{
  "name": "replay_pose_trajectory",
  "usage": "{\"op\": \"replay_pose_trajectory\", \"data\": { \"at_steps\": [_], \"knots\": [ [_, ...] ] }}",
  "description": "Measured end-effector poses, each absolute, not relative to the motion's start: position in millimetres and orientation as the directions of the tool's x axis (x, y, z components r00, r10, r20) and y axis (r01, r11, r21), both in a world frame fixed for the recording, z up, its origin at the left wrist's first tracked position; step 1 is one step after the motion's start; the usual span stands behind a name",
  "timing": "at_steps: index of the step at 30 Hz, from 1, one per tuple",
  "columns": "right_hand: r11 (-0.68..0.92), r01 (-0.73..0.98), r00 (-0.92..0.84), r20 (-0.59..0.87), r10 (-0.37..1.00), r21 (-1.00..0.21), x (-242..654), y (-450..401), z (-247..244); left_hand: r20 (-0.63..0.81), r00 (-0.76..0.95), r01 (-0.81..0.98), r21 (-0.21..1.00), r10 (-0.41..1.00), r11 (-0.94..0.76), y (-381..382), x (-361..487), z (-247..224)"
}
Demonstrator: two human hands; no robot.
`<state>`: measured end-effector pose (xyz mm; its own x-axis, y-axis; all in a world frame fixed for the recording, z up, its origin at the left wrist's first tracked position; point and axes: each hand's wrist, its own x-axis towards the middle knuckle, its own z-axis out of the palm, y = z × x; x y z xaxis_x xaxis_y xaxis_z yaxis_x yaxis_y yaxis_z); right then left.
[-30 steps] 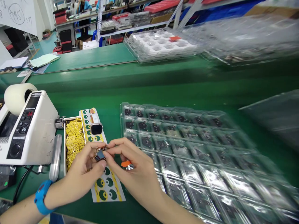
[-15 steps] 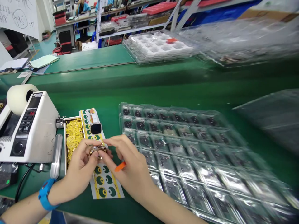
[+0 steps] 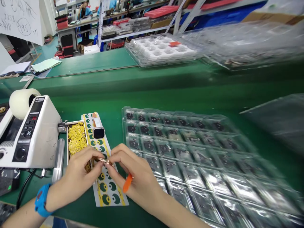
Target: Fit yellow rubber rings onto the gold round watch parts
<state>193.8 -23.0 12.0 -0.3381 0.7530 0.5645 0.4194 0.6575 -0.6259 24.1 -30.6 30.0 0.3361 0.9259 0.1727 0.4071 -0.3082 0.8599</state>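
My left hand [image 3: 82, 172] pinches one side of a small, thin part [image 3: 104, 161] with copper and metallic colours; its exact kind I cannot make out. The thumb and fingers of my right hand [image 3: 136, 177] close on the part's other side. An orange, flat-ended piece [image 3: 128, 183] pokes out from my right palm, the rest of it hidden by the fingers. Beneath the hands lies a sticker sheet [image 3: 111, 193] with green and yellow round shapes. A smartwatch [image 3: 98, 133] with a dark screen rests on its upper part.
A box [image 3: 77, 136] of yellow ring-like pieces stands left of the sheet, beside a white tape dispenser [image 3: 40, 136]. On the right spreads a clear compartment tray [image 3: 185, 150] with small dark parts. More trays [image 3: 161, 47] are stacked on the back ledge. People sit farther back.
The small part has been tilted from showing its broad face to nearly edge-on. My fingers have shifted their grip on it, and the orange piece now points more steeply.
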Motion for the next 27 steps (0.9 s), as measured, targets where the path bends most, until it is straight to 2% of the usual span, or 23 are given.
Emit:
{"op": "replay_pose_trajectory", "data": {
  "at_steps": [2, 4, 6, 8, 11, 14, 18, 22, 27],
  "knots": [
    [0.702, 0.462, -0.387, 0.589, 0.71, -0.542, 195, -22, 13, 0.284, 0.366, 0.511, 0.735, 0.886, -0.446, -28, 22, 34],
    [0.743, 0.506, -0.428, 0.621, 0.657, -0.438, 195, -21, 13, 0.293, 0.398, 0.598, 0.636, 0.869, -0.488, -27, 22, 37],
    [0.774, 0.53, -0.439, 0.668, 0.601, -0.347, 194, -22, 12, 0.214, 0.432, 0.635, 0.618, 0.876, -0.464, -27, 22, 38],
    [0.797, 0.53, -0.419, 0.729, 0.542, -0.288, 195, -25, 9, 0.142, 0.442, 0.61, 0.676, 0.886, -0.413, -29, 24, 37],
    [0.839, 0.495, -0.403, 0.795, 0.454, -0.228, 199, -35, 2, 0.049, 0.352, 0.493, 0.839, 0.935, -0.229, -31, 26, 35],
    [0.853, 0.492, -0.451, 0.789, 0.418, -0.171, 202, -42, -2, -0.129, 0.257, 0.247, 0.967, 0.958, 0.064, -30, 28, 34],
    [0.862, 0.5, -0.489, 0.793, 0.364, -0.087, 199, -40, 3, -0.304, 0.284, -0.052, 0.942, 0.909, 0.331, -25, 28, 33],
    [0.775, 0.624, -0.423, 0.791, 0.441, -0.099, 197, -32, 10, -0.383, 0.319, -0.137, 0.886, 0.867, 0.442, -25, 30, 30],
    [0.744, 0.624, -0.352, 0.765, 0.54, -0.238, 197, -27, 7, -0.369, 0.273, -0.165, 0.892, 0.889, 0.421, -33, 36, 28]
  ]
}}
